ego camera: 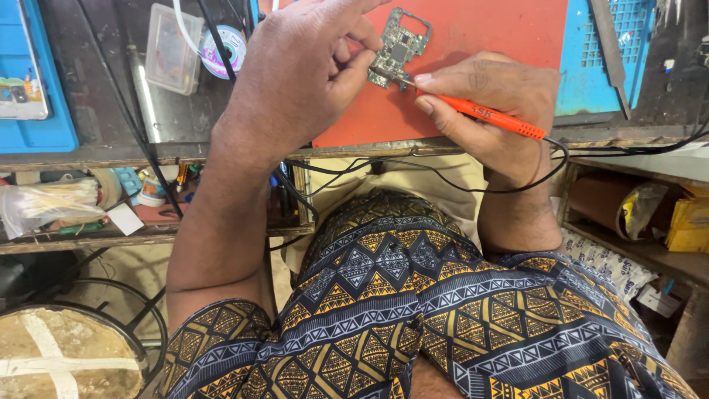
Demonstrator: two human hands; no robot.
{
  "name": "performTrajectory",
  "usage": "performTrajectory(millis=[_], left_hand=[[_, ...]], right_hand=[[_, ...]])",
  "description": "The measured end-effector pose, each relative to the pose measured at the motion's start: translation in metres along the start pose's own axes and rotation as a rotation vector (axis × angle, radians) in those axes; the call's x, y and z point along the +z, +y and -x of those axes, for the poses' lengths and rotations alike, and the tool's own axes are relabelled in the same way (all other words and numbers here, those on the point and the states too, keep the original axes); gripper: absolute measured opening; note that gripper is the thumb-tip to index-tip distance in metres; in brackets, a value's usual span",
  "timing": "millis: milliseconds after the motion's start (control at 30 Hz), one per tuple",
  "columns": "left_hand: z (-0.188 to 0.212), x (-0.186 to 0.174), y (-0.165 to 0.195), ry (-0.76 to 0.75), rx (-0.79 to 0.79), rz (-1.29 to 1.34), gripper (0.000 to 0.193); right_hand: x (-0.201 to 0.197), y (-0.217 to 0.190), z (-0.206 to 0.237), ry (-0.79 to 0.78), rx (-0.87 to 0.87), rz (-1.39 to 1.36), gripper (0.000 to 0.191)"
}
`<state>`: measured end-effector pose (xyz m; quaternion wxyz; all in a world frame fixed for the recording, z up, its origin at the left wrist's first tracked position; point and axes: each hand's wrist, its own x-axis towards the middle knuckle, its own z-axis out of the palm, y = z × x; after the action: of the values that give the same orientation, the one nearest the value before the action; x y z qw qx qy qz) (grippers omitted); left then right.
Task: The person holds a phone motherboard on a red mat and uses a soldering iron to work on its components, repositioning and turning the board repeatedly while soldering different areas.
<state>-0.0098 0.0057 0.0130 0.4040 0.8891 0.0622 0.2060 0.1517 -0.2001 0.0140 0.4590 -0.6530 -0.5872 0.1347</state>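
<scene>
My left hand pinches a small green circuit board by its lower left corner, holding it above a red work mat. My right hand grips an orange-handled soldering iron like a pen. Its metal tip touches the bottom edge of the board. A black cord runs from the iron's rear end and loops down past the bench edge.
A clear plastic box and a solder-wick reel lie at the bench's left, a blue tray further left. A blue perforated mat lies right. Lower shelves hold tape rolls, bags and yellow boxes. A stool stands lower left.
</scene>
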Motion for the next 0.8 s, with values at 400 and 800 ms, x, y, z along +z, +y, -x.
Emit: performTrajectory(millis=[400, 800], left_hand=[[-0.0004, -0.001, 0.0014, 0.012, 0.03, -0.024, 0.027], [-0.0023, -0.0012, 0.0021, 0.014, 0.037, 0.002, 0.025]], right_hand=[[-0.0003, 0.0029, 0.0026, -0.001, 0.003, -0.012, 0.014], [-0.0023, -0.002, -0.0026, -0.017, -0.034, 0.014, 0.016]])
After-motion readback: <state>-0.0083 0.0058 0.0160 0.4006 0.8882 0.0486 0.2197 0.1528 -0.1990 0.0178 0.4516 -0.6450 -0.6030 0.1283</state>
